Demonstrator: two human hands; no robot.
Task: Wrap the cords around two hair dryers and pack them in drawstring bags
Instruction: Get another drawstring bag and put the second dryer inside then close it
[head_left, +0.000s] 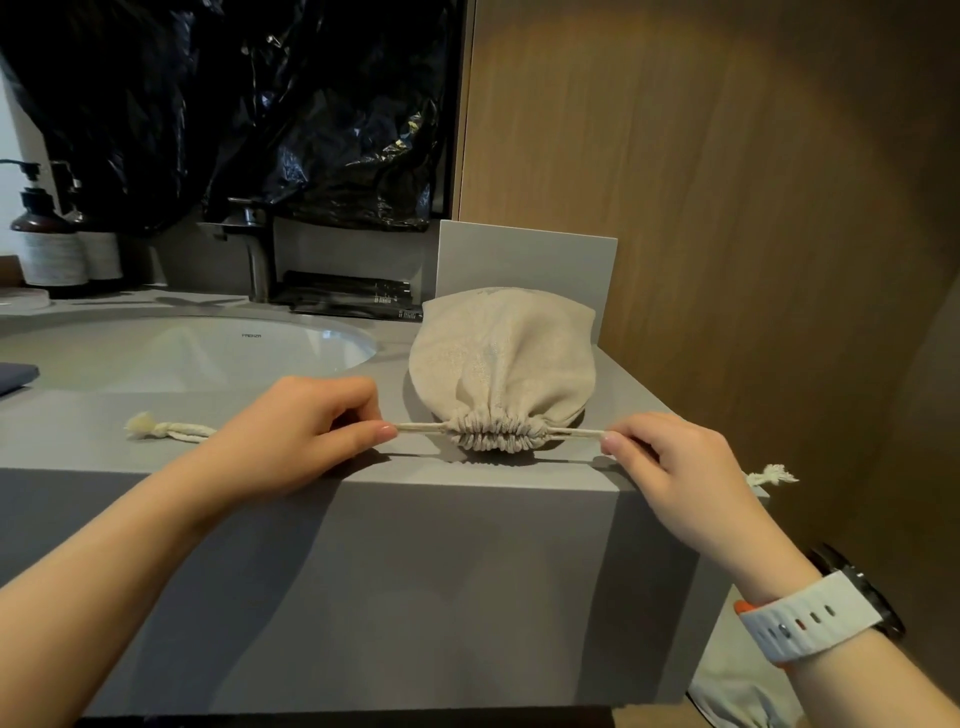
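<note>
With left hand (301, 431) and right hand (670, 462) each pinching a drawstring (421, 427) beside the bag (501, 353) on the desk (67, 441) edge, pull apart evenly and level; stop once the gathered mouth is tight.

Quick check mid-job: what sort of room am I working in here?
Most likely a bathroom vanity, perhaps a hotel's: a white oval basin sunk in the grey countertop, a dark metal tap behind it, and brown pump bottles at the left.
</note>
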